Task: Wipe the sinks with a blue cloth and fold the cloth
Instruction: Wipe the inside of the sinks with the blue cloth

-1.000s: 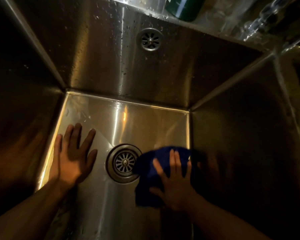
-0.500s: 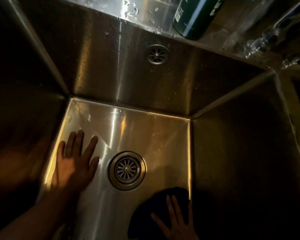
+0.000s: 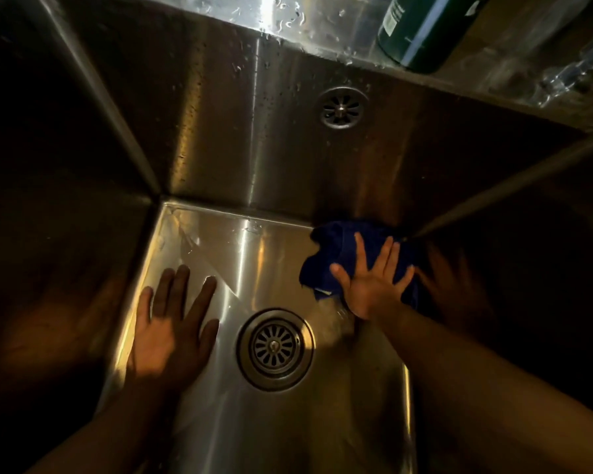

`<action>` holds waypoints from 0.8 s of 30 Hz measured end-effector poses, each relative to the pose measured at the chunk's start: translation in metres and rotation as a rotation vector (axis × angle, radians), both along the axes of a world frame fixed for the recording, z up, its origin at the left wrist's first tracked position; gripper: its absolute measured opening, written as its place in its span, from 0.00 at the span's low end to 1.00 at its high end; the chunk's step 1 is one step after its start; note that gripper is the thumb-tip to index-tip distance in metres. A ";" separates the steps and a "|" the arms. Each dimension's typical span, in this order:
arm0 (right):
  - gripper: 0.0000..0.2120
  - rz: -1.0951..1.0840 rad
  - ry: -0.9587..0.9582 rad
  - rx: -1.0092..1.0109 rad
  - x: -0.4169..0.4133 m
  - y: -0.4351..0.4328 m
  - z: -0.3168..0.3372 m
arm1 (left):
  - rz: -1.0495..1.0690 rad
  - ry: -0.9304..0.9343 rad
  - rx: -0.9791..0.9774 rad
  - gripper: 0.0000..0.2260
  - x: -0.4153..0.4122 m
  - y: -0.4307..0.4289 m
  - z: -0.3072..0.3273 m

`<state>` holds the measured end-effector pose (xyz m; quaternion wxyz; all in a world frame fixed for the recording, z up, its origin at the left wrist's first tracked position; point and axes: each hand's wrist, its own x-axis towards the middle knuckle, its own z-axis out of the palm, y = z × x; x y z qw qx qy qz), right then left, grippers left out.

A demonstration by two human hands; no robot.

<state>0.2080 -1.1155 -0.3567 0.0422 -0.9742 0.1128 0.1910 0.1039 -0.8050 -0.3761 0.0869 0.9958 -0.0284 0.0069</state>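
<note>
i see my right hand (image 3: 374, 285) pressing flat, fingers spread, on the blue cloth (image 3: 336, 254) bunched in the sink's (image 3: 220, 422) far right corner beyond the drain (image 3: 274, 348), while my left hand (image 3: 172, 333), open and empty, rests left of the drain.

I'm at a kitchen sink (image 3: 220, 131), deep, square-cornered and stainless steel. A round drain (image 3: 275, 349) sits in its floor, and above the drain an overflow grille (image 3: 341, 107) is set in the back wall. Past the grille, the wet ledge (image 3: 288, 15) carries a dark green bottle (image 3: 421, 32).
</note>
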 end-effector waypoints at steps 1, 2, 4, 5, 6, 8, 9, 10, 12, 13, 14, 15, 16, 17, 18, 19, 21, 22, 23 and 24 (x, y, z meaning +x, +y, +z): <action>0.33 -0.005 0.012 -0.004 0.006 0.002 -0.001 | 0.000 -0.004 0.002 0.28 0.000 0.001 0.000; 0.34 0.002 0.021 -0.008 0.005 0.004 -0.001 | -0.003 -0.006 0.003 0.28 0.001 0.002 0.000; 0.35 0.024 0.028 -0.006 0.000 0.005 0.001 | -0.005 -0.006 0.000 0.28 0.000 0.001 0.001; 0.35 0.025 0.028 -0.002 -0.002 0.005 0.001 | -0.003 -0.002 0.000 0.28 0.000 0.001 0.002; 0.35 0.019 0.030 0.001 -0.002 0.006 0.001 | -0.002 0.004 0.001 0.28 0.000 0.000 0.004; 0.34 -0.006 0.033 0.013 -0.001 0.011 0.003 | 0.000 0.022 -0.006 0.28 0.001 -0.001 0.006; 0.34 -0.022 0.040 0.015 -0.001 0.016 0.004 | 0.002 0.029 -0.013 0.28 0.001 0.000 0.006; 0.34 -0.040 0.049 0.012 -0.001 0.021 0.005 | 0.002 0.034 -0.026 0.28 0.002 0.001 0.006; 0.36 -0.074 0.061 0.007 -0.002 0.034 0.007 | 0.017 0.027 -0.092 0.28 0.002 0.001 0.007; 0.37 -0.084 0.062 0.002 -0.002 0.042 0.008 | 0.035 0.010 -0.149 0.28 0.002 0.001 0.008; 0.38 -0.092 0.062 0.002 -0.003 0.051 0.010 | 0.053 -0.015 -0.208 0.28 0.002 0.001 0.008; 0.39 -0.098 0.058 0.009 -0.004 0.060 0.011 | 0.075 -0.044 -0.260 0.27 0.002 0.000 0.008; 0.39 -0.103 0.044 0.023 -0.004 0.072 0.013 | 0.099 -0.070 -0.305 0.27 0.002 0.001 0.010; 0.39 -0.107 0.022 0.039 -0.006 0.084 0.014 | 0.123 -0.091 -0.342 0.26 0.002 0.001 0.012; 0.40 -0.108 0.001 0.052 -0.006 0.098 0.015 | 0.146 -0.112 -0.371 0.25 0.002 0.001 0.014; 0.40 -0.100 -0.008 0.065 -0.007 0.112 0.016 | 0.169 -0.134 -0.394 0.25 0.003 0.000 0.017; 0.40 -0.057 0.012 0.099 -0.006 0.142 0.017 | 0.216 -0.165 -0.423 0.23 0.005 -0.002 0.024; 0.40 -0.028 0.025 0.131 -0.006 0.157 0.017 | 0.238 -0.174 -0.431 0.23 0.006 -0.003 0.028; 0.40 0.005 0.038 0.168 -0.005 0.172 0.017 | 0.257 -0.180 -0.434 0.23 0.008 -0.003 0.032; 0.39 0.038 0.049 0.206 -0.004 0.188 0.016 | 0.273 -0.179 -0.436 0.23 0.009 -0.003 0.035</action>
